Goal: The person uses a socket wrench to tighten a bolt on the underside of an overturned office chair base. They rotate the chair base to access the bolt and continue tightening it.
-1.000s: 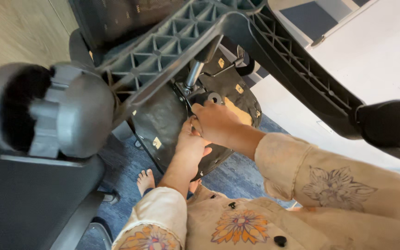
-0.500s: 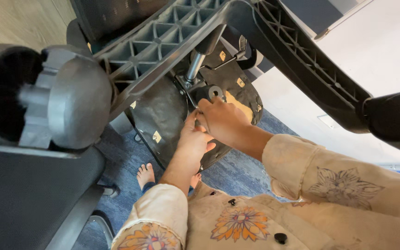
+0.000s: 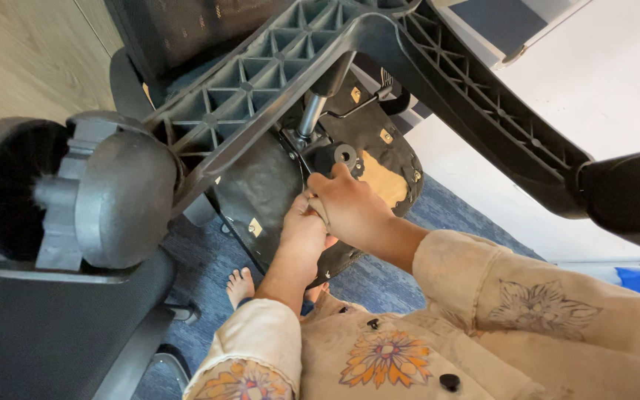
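Black plastic ribs of the chair base span twelve o'clock; both hands curl together, pinching a small part against the seat underside beside the metal cylinder.

Matt plastic chair base, shiny metal column.

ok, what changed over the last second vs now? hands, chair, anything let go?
Little changed. The right hand shifted slightly up toward the round knob on the underside of the seat; the left hand stayed pressed just beneath it. Nothing visibly taken up or let go; whether either hand grips a small part cannot be told. The camera view drifted a bit. The tipped chair, its star base, caster and gas cylinder stayed put.
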